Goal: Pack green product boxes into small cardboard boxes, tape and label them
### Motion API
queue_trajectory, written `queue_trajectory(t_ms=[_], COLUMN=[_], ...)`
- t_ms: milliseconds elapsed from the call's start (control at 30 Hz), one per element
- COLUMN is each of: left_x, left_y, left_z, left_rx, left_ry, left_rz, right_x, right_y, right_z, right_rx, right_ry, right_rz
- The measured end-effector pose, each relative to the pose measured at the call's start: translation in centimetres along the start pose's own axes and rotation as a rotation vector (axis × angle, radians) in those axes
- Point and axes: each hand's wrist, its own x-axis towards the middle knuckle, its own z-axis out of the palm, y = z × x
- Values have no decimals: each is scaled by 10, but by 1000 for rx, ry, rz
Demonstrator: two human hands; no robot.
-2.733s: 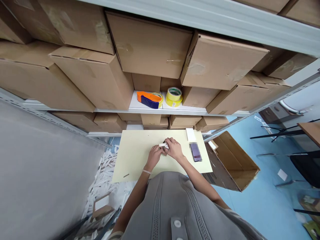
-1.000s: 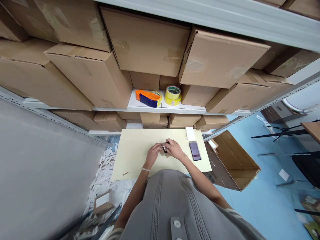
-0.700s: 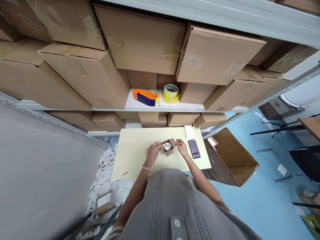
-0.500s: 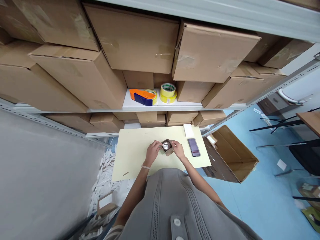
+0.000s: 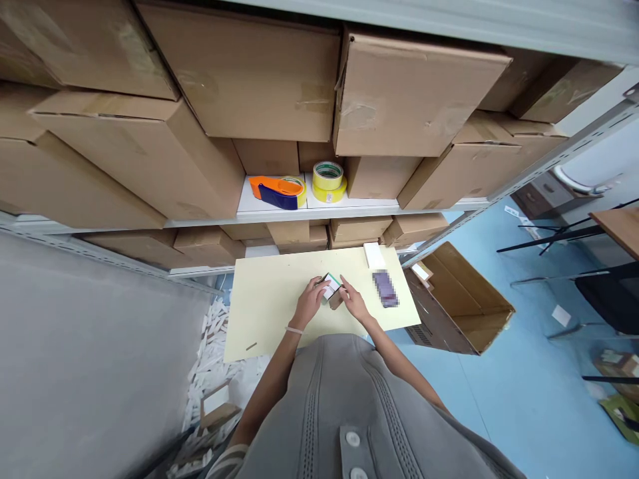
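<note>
A small brown cardboard box (image 5: pixel 333 294) sits on the pale yellow table (image 5: pixel 269 306), with a white flap or card showing at its top. My left hand (image 5: pixel 310 303) grips the box from the left, fingers curled round its side. From the right, my right hand (image 5: pixel 353 303) presses on the box, fingers bent against it. What lies inside the box is hidden.
A phone (image 5: pixel 385 288) and a white block (image 5: pixel 374 255) lie at the table's right. An open carton (image 5: pixel 462 307) stands on the blue floor to the right. The shelf behind holds an orange tape dispenser (image 5: pixel 276 190), a yellow tape roll (image 5: pixel 328 181) and stacked cartons. White scraps (image 5: pixel 210 346) litter the floor left.
The box stood open showing a round shiny thing; both hands have since closed in on it and a white flap now covers the top. The view drifted slightly left.
</note>
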Motion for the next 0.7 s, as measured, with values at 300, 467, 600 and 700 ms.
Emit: queue_trajectory(t_ms=[300, 467, 600, 700], left_x=[-1, -6, -8, -10], left_y=[8, 12, 5, -2], left_z=[1, 6, 11, 14], left_rx=[-72, -91, -171, -299], left_ry=[1, 19, 40, 82], left_rz=[-82, -136, -187, -196], right_x=[-6, 9, 30, 42], right_y=[3, -21, -33, -40], right_z=[-27, -32, -16, -6], right_rx=[682, 650, 400, 164], right_ry=[76, -59, -2, 82], right_rz=[225, 64, 63, 136])
